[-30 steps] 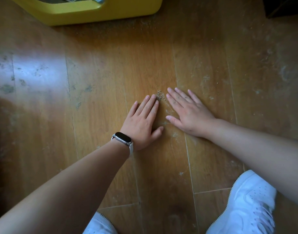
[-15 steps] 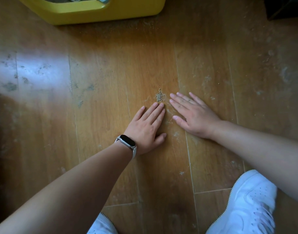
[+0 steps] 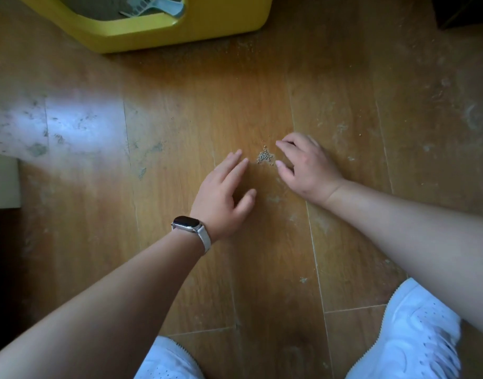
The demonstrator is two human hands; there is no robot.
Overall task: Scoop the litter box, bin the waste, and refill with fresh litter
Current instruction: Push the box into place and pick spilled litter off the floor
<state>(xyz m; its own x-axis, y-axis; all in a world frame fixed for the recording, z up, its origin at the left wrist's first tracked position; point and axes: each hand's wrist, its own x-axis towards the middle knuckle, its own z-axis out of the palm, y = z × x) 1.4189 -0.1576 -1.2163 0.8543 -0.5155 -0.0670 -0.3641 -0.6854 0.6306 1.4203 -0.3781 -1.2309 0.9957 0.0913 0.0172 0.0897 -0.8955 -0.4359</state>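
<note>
A small heap of spilled litter grains (image 3: 265, 157) lies on the wooden floor between my hands. My left hand (image 3: 224, 195), with a watch on the wrist, rests on the floor just left of the heap, fingers straight. My right hand (image 3: 306, 165) is arched over the floor just right of the heap, its fingers curved and its thumb and fingertips beside the grains; it holds nothing that I can see. The yellow litter box (image 3: 196, 26) stands at the top of the view with grey litter inside and a pale scoop (image 3: 153, 6) lying in it.
Dusty smears and stray grains mark the floorboards (image 3: 344, 77). My two white shoes (image 3: 415, 335) are at the bottom edge. A pale object (image 3: 2, 181) sits at the left edge and a dark object (image 3: 464, 12) in the top right corner.
Both hands lay flat with fingertips by the grains; now the right hand has lifted and curved its fingers around the heap. The view has tilted up, showing more of the litter box.
</note>
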